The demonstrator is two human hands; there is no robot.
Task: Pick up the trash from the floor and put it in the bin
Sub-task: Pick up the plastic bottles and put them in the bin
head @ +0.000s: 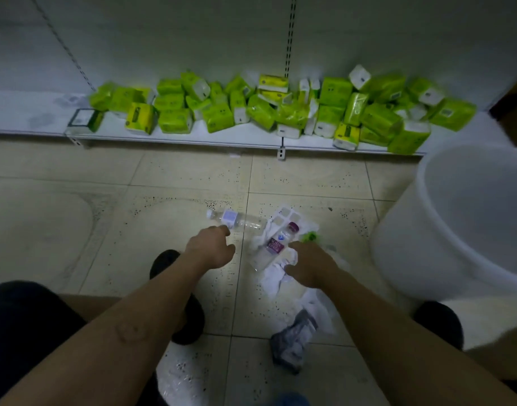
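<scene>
A clear plastic bottle lies on its side on the tiled floor. My left hand hovers just in front of it, fingers curled, fingertips at the bottle, holding nothing I can see. A second bottle with a pink cap and pink label lies on crumpled white tissue. My right hand is spread over the tissue, right of that bottle. A white plastic tray, a green scrap and a grey crumpled wrapper lie nearby. The white bin stands at the right.
A low white shelf against the wall carries several green and yellow tissue packs. My dark shoes rest on the floor on either side of the trash. A clear plastic bag lies near the bottom edge.
</scene>
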